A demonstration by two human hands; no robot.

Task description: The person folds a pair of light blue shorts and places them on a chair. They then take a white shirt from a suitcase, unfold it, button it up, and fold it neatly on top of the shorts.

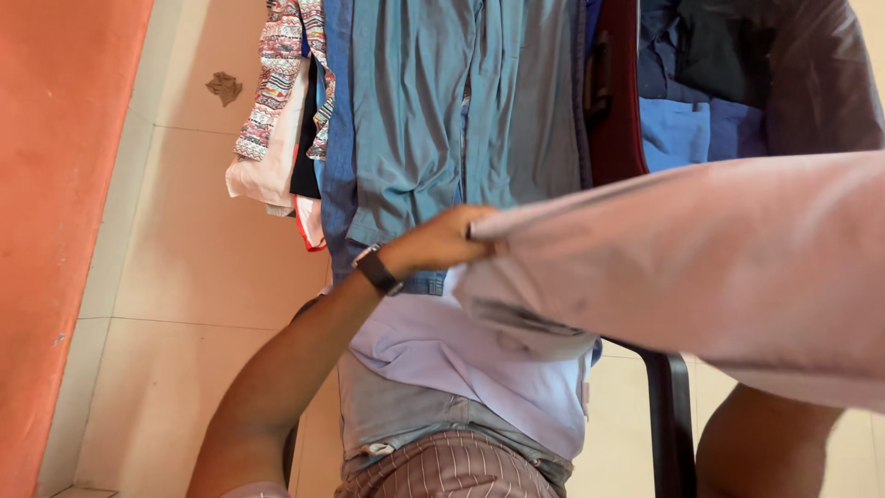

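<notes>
Left hand (438, 242) pinches the near-left edge of a pale pink cotton shirt (701, 267), whose long axis runs right. Right hand's grip: cannot tell, hidden under the cloth. Blue denim garment (433, 120) hangs just beyond.

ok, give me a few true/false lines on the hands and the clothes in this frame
1. The left hand grips the edge of a pink garment. True.
2. The left wrist is bare. False: it wears a dark watch.
3. The right hand is plainly in view holding a hanger. False: only a forearm shows at lower right, under the pink garment; the hand is hidden.
4. A blue-grey shirt hangs above the left hand. True.
5. The floor is dark wood. False: it is pale tile, with an orange wall on the left.
</notes>
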